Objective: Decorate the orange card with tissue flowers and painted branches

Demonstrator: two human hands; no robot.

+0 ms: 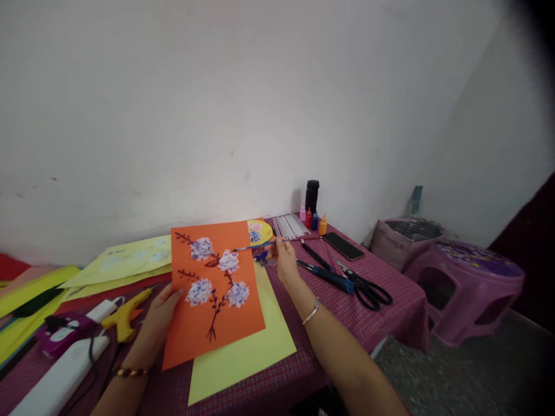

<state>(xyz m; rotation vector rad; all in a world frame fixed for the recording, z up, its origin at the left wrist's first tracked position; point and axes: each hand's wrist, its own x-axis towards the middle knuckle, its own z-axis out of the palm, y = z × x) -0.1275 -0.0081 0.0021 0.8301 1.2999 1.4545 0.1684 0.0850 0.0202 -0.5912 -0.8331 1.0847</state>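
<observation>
My left hand grips the left edge of an orange sheet of paper, tilted up a little above the table. Painted on it are dark branches and several white and purple flower clusters. Between the fingers of my right hand is a thin blue paintbrush. Its dark tip points left, over the sheet near the upper right flower. Under the orange sheet lies a pale yellow sheet. Partly hidden behind the orange sheet is a yellow round piece with painted flowers.
Right of my hand lie a utility knife, scissors, a black pen and a phone. Small paint bottles and a black flask stand by the wall. At left are a yellow glue gun and a white power strip.
</observation>
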